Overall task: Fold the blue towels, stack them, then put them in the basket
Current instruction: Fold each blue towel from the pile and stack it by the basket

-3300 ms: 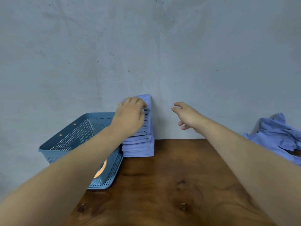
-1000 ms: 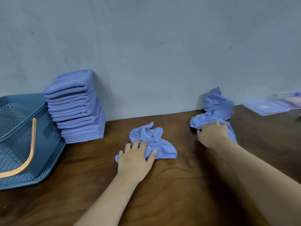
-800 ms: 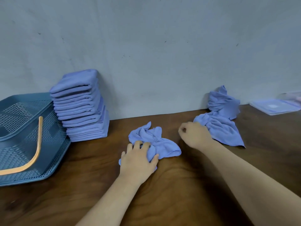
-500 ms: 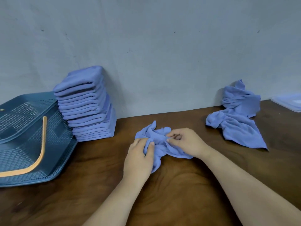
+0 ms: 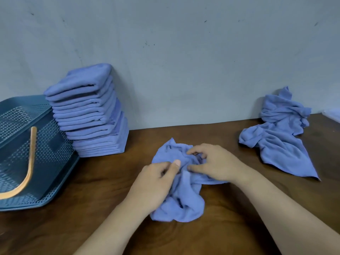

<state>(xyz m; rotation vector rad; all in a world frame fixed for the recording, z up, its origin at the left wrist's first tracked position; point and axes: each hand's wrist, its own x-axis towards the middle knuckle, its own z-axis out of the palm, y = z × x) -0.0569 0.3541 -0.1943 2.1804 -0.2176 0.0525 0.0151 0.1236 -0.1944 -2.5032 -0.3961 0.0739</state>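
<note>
A crumpled blue towel point(image 5: 181, 199) lies on the wooden table point(image 5: 92, 208) in front of me. My left hand point(image 5: 154, 183) grips its left side, thumb pinching the cloth. My right hand point(image 5: 213, 163) holds the bunched top of the same towel with curled fingers. A tall, leaning stack of folded blue towels point(image 5: 90, 111) stands against the wall at the left. Beside it the blue perforated basket point(image 5: 42, 155) with an orange handle point(image 5: 27, 172) is tilted. A heap of unfolded blue towels point(image 5: 281, 133) lies at the right.
A grey wall point(image 5: 184, 52) runs directly behind the table. The edge of a pale plastic lid point(image 5: 334, 115) shows at the far right. Bare wood lies between the stack, the held towel and the right heap.
My left hand pulled the crumpled towel nearer. My right hand left the right heap and came over to take hold of the same towel, which is now bunched between both hands.
</note>
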